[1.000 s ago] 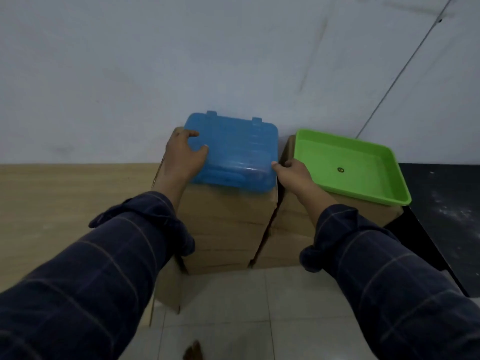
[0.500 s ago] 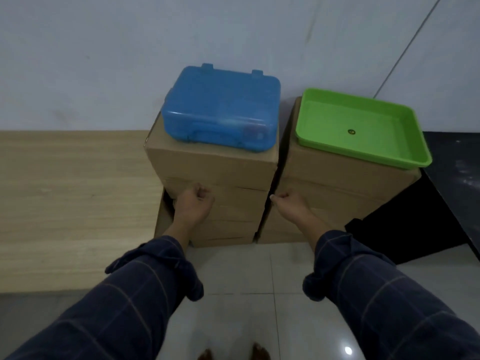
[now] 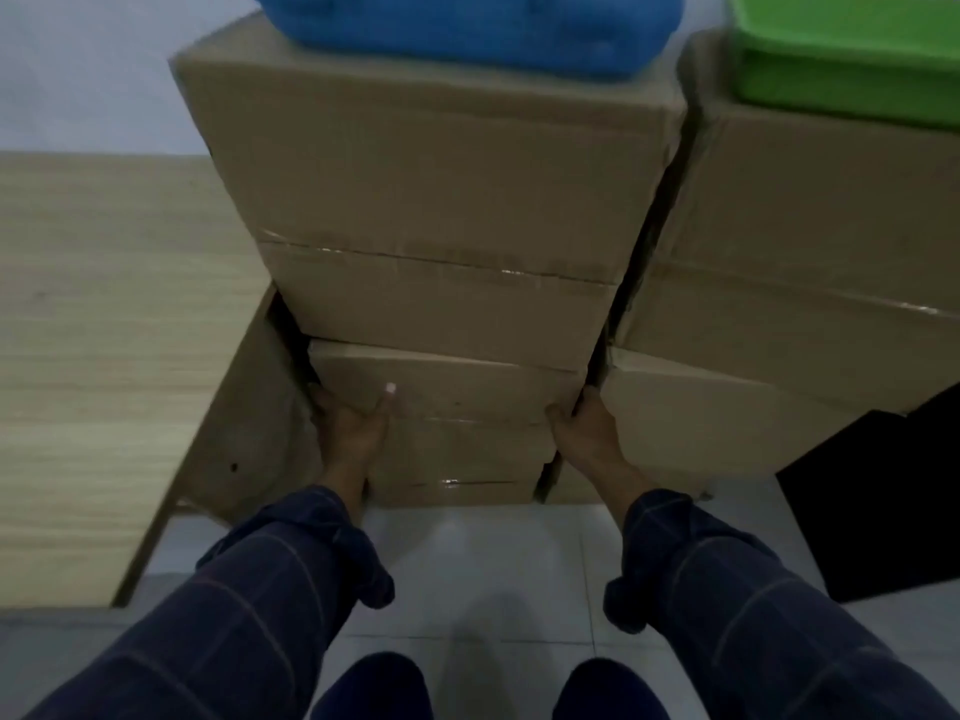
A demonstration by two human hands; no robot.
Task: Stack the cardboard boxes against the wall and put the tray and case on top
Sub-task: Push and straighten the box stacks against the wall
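Both my hands grip the lower brown cardboard box (image 3: 447,402) of the left stack. My left hand (image 3: 349,427) curls round its near-left corner, thumb laid across the front face, fingers tucked out of sight into the gap beside a leaning cardboard sheet (image 3: 236,423). My right hand (image 3: 584,428) clasps the near-right corner, fingers slipped into the dark seam against the right stack of cardboard boxes (image 3: 789,283). I judge the hold sits low so the whole column can be squared or nudged from its base without tipping its load.

The large upper cardboard box (image 3: 436,200) rests on the gripped one and overhangs it toward me. On its top lies the blue plastic case (image 3: 467,23), cut off by the upper frame edge. The green plastic tray (image 3: 852,49) sits on the right stack's top, also cropped.

Whether the stacks touch the white wall (image 3: 78,70) behind is hidden. A black panel (image 3: 883,501) on the pale floor tiles (image 3: 493,563) at the right cannot be identified. Motion blur softens all edges.
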